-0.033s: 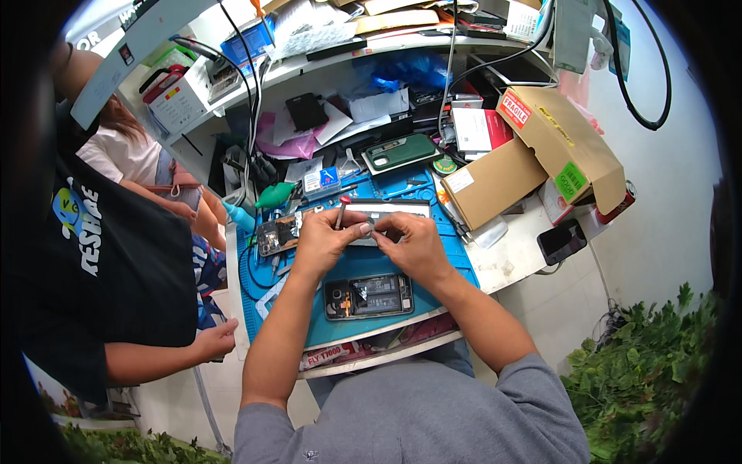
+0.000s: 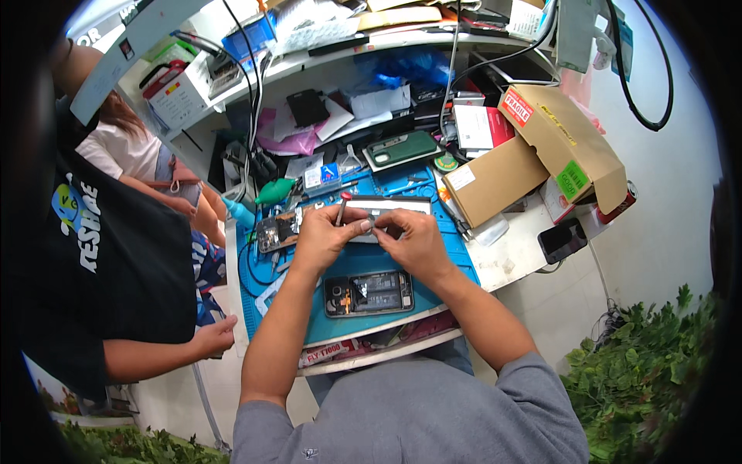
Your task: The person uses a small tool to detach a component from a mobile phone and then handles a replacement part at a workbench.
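Note:
My left hand (image 2: 328, 238) is closed around a red-capped screwdriver (image 2: 342, 204), with thumb and finger also at a small grey part (image 2: 371, 224). My right hand (image 2: 411, 243) pinches the same part, which is mostly hidden by fingertips. Both hands are over a pale, dark-rimmed rectangular object (image 2: 410, 205). Below them an opened phone (image 2: 382, 295), showing its dark insides and an orange flex piece, lies on the blue mat (image 2: 348, 331). Another disassembled phone (image 2: 273, 233) sits beside my left hand.
Cardboard boxes (image 2: 562, 139) and a black phone (image 2: 562, 240) are on the right. A green phone case (image 2: 402, 151), green blower (image 2: 274, 192) and cluttered shelf (image 2: 340, 46) are behind. A co-worker in a black shirt (image 2: 131, 278) and a seated person (image 2: 127, 155) are at left.

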`<move>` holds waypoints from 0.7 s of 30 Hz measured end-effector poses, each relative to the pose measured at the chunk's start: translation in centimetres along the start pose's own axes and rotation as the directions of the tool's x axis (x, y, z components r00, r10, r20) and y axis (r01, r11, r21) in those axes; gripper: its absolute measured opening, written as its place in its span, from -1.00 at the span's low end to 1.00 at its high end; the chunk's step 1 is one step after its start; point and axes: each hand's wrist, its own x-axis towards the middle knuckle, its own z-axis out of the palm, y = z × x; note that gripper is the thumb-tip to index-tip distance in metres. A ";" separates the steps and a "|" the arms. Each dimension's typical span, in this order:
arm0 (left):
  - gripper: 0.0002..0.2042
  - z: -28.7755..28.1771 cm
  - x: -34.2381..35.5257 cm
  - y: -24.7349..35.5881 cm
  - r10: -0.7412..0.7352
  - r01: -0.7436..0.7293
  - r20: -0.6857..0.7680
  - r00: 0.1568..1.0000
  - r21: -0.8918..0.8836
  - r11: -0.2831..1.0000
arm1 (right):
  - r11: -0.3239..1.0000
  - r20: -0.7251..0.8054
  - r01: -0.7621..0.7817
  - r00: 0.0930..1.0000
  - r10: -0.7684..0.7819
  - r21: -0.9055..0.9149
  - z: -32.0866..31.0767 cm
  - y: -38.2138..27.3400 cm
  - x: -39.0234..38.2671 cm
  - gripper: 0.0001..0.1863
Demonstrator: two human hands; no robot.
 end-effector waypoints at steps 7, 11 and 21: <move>-0.67 -1.0 -0.5 -0.1 0.031 -0.014 0.104 0.994 -0.167 0.986 | 0.976 0.109 -0.147 0.985 0.130 0.159 -0.3 -0.3 0.4 -0.82; -0.73 -1.5 -0.8 -0.1 0.046 -0.029 0.093 0.995 -0.171 0.985 | 0.910 0.172 -0.276 0.957 0.232 0.310 0.1 -0.4 0.7 -0.83; -0.75 -7.2 -5.0 0.6 -0.015 0.002 0.068 0.998 0.182 0.983 | 0.954 0.184 0.004 0.982 0.053 -0.299 -1.8 0.3 1.6 -0.84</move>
